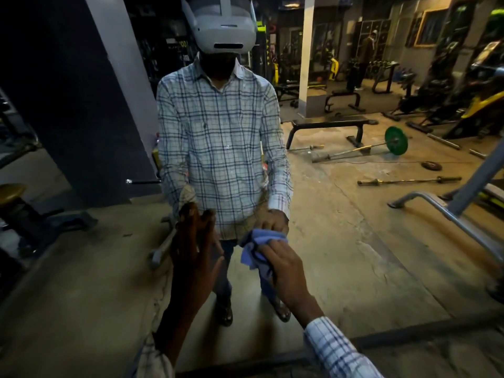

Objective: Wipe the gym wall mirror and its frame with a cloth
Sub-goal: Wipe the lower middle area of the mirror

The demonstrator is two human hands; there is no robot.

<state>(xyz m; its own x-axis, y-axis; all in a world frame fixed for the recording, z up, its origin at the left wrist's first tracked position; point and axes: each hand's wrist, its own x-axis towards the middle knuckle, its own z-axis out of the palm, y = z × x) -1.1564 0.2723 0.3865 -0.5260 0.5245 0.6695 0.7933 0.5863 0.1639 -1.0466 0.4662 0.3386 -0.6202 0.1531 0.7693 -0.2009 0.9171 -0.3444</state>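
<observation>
Presently found the right hand (286,271) curled round a crumpled light-blue fabric cloth (256,246), fingers clamped on it, holding it against the glass of the large gym wall mirror (354,241), low and near centre. Recorded the left hand (191,257) just beside the cloth, fingers straight and apart, palm towards the glass, gripping nothing. Noted checked white shirt sleeves (335,350) at both wrists. Observed the dark mirror frame (409,332) as a strip along the bottom edge, below both hands. Logged in reflection: a black flat padded bench (331,122) and a green round weight plate (396,140) on a bar lying on the floor.
</observation>
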